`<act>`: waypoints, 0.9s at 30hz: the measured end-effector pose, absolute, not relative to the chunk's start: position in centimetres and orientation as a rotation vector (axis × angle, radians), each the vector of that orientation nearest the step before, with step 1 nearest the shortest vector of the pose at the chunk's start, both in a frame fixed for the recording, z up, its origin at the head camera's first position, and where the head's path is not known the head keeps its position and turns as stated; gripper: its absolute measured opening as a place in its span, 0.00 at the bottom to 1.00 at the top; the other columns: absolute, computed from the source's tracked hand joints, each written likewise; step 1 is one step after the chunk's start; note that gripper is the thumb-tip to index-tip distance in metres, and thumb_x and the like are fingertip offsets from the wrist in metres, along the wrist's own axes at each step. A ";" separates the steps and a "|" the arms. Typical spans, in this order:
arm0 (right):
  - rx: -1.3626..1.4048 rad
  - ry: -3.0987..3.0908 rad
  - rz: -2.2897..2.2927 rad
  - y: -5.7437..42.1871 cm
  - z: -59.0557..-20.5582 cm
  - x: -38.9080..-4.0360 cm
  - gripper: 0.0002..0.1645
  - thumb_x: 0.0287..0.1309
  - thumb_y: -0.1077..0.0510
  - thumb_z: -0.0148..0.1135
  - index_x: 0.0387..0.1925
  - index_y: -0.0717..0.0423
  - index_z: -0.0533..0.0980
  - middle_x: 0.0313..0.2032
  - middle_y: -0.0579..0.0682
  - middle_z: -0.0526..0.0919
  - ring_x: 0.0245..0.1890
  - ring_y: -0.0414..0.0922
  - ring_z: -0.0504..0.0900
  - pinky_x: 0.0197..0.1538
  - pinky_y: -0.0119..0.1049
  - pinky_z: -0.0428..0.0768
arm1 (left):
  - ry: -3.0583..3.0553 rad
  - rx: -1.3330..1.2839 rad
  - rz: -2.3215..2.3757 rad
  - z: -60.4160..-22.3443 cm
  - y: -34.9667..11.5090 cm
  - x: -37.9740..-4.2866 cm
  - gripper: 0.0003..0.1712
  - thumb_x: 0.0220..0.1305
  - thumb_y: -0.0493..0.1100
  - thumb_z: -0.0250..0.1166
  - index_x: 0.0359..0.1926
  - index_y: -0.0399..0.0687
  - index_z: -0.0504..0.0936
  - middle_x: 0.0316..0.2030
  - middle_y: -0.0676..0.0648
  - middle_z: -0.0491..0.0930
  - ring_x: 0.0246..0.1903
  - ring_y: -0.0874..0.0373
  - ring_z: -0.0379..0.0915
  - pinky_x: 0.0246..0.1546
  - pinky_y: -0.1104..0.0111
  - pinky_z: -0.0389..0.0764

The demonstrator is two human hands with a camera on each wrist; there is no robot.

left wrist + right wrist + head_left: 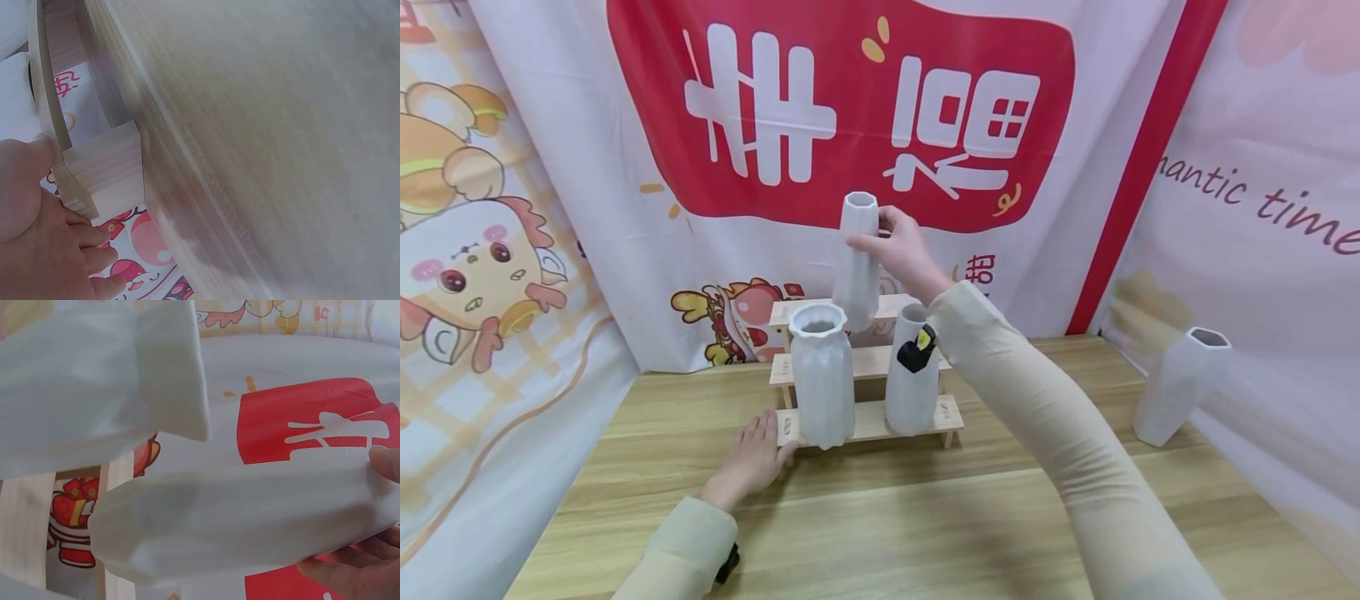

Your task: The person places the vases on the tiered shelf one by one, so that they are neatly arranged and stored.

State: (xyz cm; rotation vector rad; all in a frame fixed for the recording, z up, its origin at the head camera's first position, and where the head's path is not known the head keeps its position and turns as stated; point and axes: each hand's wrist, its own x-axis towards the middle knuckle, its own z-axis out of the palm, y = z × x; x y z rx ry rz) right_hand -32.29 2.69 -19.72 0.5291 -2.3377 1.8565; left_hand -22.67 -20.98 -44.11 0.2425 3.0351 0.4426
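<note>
My right hand [904, 247] grips a slim white faceted vase [857, 275] near its mouth. The vase is upright, its base overlapping the top tier of a small three-step wooden stand [871, 423] in the head view. In the right wrist view, thumb and fingers lie on opposite sides of this vase [250, 519]. My left hand [751, 458] holds the left end of the lowest step, thumb at its front edge; the left wrist view shows the board's end [78, 197] between thumb and fingers. On that step stand a wide ruffled-rim vase [823, 383] and a smooth narrower vase [912, 396].
Another white angular vase [1183, 387] stands on the wooden table [880, 533] at the far right, near the side curtain. A printed cloth backdrop [850, 100] hangs right behind the stand. A black wrist device [917, 350] on my right arm partly covers the narrower vase.
</note>
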 end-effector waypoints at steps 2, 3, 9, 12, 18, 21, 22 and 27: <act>0.533 -2.334 1.862 2.2 -20.0 -32.3 0.33 0.49 0.52 0.69 0.57 0.49 0.66 0.52 0.45 0.73 0.47 0.43 0.74 0.49 0.44 0.76 | 3.036 0.243 0.452 -44.1 -21.0 -22.7 0.40 0.71 0.51 0.44 0.66 0.21 0.43 0.65 0.25 0.44 0.64 0.32 0.40 0.62 0.44 0.44; 0.535 -2.332 1.863 1.9 -20.1 -32.4 0.33 0.49 0.52 0.69 0.57 0.49 0.66 0.52 0.46 0.73 0.47 0.43 0.74 0.48 0.44 0.76 | 3.037 0.244 0.450 -44.2 -21.0 -22.7 0.40 0.71 0.51 0.44 0.66 0.21 0.43 0.65 0.25 0.44 0.64 0.32 0.39 0.62 0.44 0.44; 0.568 -2.339 1.843 0.5 -21.0 -32.6 0.32 0.50 0.52 0.68 0.56 0.52 0.67 0.51 0.46 0.73 0.46 0.44 0.74 0.48 0.43 0.77 | 3.045 0.245 0.430 -44.3 -21.1 -22.8 0.40 0.71 0.52 0.44 0.66 0.22 0.43 0.65 0.25 0.44 0.64 0.32 0.40 0.62 0.44 0.44; 0.572 -2.349 1.844 -0.2 -21.6 -32.7 0.31 0.51 0.53 0.68 0.55 0.53 0.67 0.50 0.47 0.74 0.45 0.44 0.75 0.47 0.42 0.77 | 3.047 0.239 0.419 -44.3 -21.1 -22.7 0.40 0.71 0.52 0.44 0.66 0.22 0.44 0.65 0.25 0.44 0.64 0.32 0.40 0.62 0.44 0.45; 0.542 -2.383 1.863 -1.2 -22.8 -32.8 0.30 0.51 0.53 0.68 0.54 0.52 0.68 0.48 0.46 0.74 0.44 0.44 0.74 0.47 0.41 0.77 | 3.040 0.229 0.411 -44.4 -21.1 -22.7 0.40 0.71 0.52 0.44 0.66 0.22 0.43 0.65 0.26 0.44 0.64 0.32 0.40 0.62 0.44 0.45; 0.523 -2.394 1.872 -1.5 -23.4 -33.0 0.30 0.51 0.53 0.68 0.55 0.51 0.68 0.48 0.45 0.74 0.44 0.44 0.74 0.49 0.41 0.77 | 3.041 0.236 0.408 -44.3 -21.1 -22.6 0.40 0.71 0.52 0.44 0.66 0.22 0.43 0.65 0.26 0.44 0.64 0.32 0.40 0.62 0.44 0.44; 0.516 -2.400 1.871 -1.6 -23.5 -33.0 0.30 0.51 0.53 0.68 0.55 0.51 0.68 0.48 0.45 0.74 0.45 0.43 0.74 0.49 0.42 0.76 | 3.041 0.238 0.414 -44.2 -21.1 -22.6 0.40 0.71 0.52 0.44 0.66 0.22 0.43 0.65 0.26 0.44 0.64 0.32 0.40 0.62 0.44 0.44; 0.465 -2.460 1.827 -2.0 -23.9 -33.1 0.30 0.50 0.49 0.68 0.54 0.47 0.68 0.48 0.42 0.74 0.45 0.42 0.74 0.51 0.43 0.75 | 3.042 0.250 0.430 -44.2 -21.0 -22.7 0.40 0.72 0.52 0.44 0.66 0.22 0.43 0.65 0.26 0.44 0.64 0.32 0.39 0.62 0.44 0.43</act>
